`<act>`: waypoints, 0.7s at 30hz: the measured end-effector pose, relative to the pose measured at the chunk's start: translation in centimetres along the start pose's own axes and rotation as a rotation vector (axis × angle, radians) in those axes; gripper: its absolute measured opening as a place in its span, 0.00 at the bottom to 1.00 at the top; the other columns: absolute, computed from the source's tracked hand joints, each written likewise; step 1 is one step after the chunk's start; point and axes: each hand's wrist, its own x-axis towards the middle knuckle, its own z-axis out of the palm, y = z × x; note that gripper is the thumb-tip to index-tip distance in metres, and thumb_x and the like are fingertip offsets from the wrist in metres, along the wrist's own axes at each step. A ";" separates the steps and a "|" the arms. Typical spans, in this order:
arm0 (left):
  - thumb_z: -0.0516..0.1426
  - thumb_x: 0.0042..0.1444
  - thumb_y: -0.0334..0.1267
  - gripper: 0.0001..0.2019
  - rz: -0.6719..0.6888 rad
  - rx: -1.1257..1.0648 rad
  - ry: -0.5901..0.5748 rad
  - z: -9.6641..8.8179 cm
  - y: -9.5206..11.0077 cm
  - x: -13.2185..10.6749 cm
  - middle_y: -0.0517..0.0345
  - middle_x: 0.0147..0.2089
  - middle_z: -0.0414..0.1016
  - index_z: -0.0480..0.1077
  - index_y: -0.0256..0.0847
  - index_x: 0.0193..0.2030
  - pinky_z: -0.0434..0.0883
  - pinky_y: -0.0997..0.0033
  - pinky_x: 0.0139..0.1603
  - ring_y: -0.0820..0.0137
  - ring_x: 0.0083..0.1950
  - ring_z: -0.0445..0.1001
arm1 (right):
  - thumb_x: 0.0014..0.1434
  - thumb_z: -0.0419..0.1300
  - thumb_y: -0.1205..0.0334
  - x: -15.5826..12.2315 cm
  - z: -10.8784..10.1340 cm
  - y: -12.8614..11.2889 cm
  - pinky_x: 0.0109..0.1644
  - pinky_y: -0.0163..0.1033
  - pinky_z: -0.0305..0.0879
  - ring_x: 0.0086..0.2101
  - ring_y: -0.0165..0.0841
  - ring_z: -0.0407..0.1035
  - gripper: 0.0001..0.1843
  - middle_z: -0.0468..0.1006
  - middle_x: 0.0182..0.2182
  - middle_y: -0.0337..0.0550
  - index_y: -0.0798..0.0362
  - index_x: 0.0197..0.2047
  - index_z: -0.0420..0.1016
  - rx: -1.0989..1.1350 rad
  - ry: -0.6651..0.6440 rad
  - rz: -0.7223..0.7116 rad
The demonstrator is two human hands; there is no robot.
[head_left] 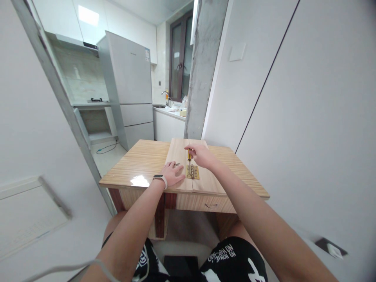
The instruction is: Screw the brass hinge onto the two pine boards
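A brass-coloured hinge [196, 172] lies across the seam between two pale wooden boards [179, 150] on the desk. My right hand [201, 154] is closed round the yellow handle of a screwdriver [189, 154]. The screwdriver stands upright, its shaft pointing down at the hinge's left leaf; the exact contact of its tip is too small to make out. My left hand [172, 174] rests flat on the left board, fingers spread, fingertips close to the hinge's left edge. Small metal pieces [177, 164], probably screws, lie by its fingers.
The wood-grain desk [143, 156] has a drawer [205, 203] with a metal handle under its front edge. A white wall [308, 117] rises close on the right. Beyond the desk stand a grey pillar [202, 70], a refrigerator [133, 74] and a kitchen counter [169, 121].
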 end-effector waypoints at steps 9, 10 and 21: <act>0.50 0.61 0.71 0.35 0.010 0.009 0.001 0.0 -0.1 0.1 0.53 0.71 0.62 0.65 0.59 0.70 0.56 0.45 0.72 0.49 0.72 0.56 | 0.63 0.62 0.72 -0.1 0.3 -1.1 0.44 0.35 0.65 0.35 0.30 0.75 0.14 0.84 0.37 0.42 0.51 0.49 0.82 0.095 -0.042 0.012; 0.50 0.61 0.71 0.35 0.011 0.010 0.001 0.0 -0.1 0.0 0.52 0.71 0.62 0.65 0.59 0.70 0.56 0.45 0.72 0.49 0.72 0.56 | 0.63 0.64 0.71 -0.1 0.3 -1.1 0.43 0.34 0.65 0.34 0.30 0.74 0.12 0.83 0.37 0.42 0.51 0.48 0.82 0.084 -0.025 0.009; 0.49 0.61 0.71 0.35 0.012 0.006 0.007 -0.1 0.0 -0.1 0.52 0.71 0.62 0.65 0.59 0.70 0.57 0.45 0.72 0.49 0.72 0.56 | 0.60 0.70 0.59 -0.4 0.4 -0.5 0.40 0.34 0.59 0.32 0.29 0.67 0.09 0.78 0.34 0.39 0.53 0.36 0.75 -0.008 0.120 0.005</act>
